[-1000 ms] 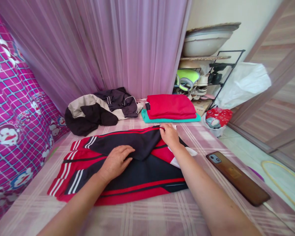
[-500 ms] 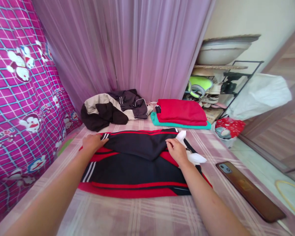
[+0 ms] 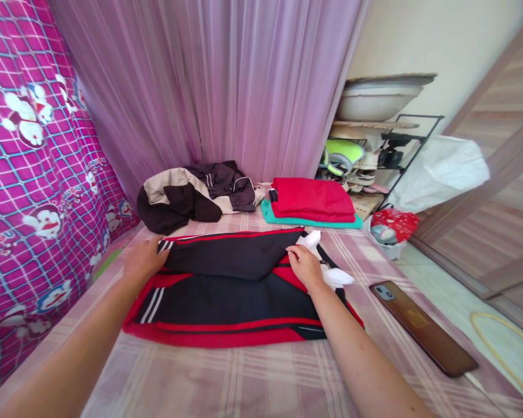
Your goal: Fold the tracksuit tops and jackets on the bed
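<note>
A black and red jacket (image 3: 230, 302) with white stripes lies folded on the bed, its white collar (image 3: 337, 277) to the right. Its upper sleeve (image 3: 226, 255) stretches across the body, above another black striped section. At the sleeve's striped left end, my left hand (image 3: 143, 259) is closed on the cuff, its fingertips partly hidden. My right hand (image 3: 305, 266) pinches the sleeve's fabric near the collar between thumb and fingers.
Behind the jacket lie a crumpled dark and beige garment (image 3: 192, 197) and a red folded garment (image 3: 311, 199) on a teal one (image 3: 270, 217). A phone (image 3: 422, 328) with a cable rests at right. Beyond the bed's right edge stands a shoe rack (image 3: 412, 157).
My left hand has moved left with the sleeve's striped end, and the sleeve now lies straighter and longer. My right hand keeps its pinch near the collar. The view has shifted slightly.
</note>
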A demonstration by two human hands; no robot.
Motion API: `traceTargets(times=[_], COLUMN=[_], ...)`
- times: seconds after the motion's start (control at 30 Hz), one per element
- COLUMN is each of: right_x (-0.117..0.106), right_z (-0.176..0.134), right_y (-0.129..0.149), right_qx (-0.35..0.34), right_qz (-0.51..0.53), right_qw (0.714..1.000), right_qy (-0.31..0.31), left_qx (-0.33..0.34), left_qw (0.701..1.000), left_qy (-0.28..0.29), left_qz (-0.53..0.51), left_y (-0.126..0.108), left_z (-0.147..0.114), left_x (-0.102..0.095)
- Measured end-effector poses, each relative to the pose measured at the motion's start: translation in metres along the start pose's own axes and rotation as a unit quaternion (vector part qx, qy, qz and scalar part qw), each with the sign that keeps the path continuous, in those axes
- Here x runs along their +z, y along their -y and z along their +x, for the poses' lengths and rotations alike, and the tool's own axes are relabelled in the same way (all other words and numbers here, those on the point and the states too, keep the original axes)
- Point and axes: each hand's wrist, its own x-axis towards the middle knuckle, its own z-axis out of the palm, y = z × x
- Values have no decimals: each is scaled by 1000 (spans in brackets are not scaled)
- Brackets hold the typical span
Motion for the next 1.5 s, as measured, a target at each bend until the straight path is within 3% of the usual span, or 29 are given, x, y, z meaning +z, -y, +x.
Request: traceTargets(times=[0.17,0.27,0.4,0.5,0.6,0.67,0.77,1.03,1.27,1.37,1.5], right_x=[-8,-13,-8,9,30,40,41,13,-1,-13,-18], right_z=[1,10,29,40,43,43,46,59,76,90,104], right_y=[14,40,88,110,114,109,93,21,4,-13,-30], right_qx=[9,-14,-107,-151,-114,-75,-51,78,37,12,37], right_qz=[-37,-52,-44,-60,-90,-101,-107,-193,-232,-245,-238], right_qw=[999,998,991,979,967,958,954,960,964,958,955], right_qy=[8,12,67,125,211,256,274,189,121,146,175], left_qx=[104,157,163,146,140,139,135,139,139,137,141], left_qw=[993,987,983,981,982,982,983,983,985,985,986], left_qy=[-44,4,82,128,128,127,124,114,104,102,94], left_qz=[28,24,9,6,6,3,-5,-20,-16,-12,-11], left_y=[-33,-69,-105,-114,-115,-114,-113,-111,-112,-113,-112], left_z=[-5,-2,4,4,2,1,0,2,-1,-2,-1], left_x=[11,18,39,55,62,62,61,65,63,63,66])
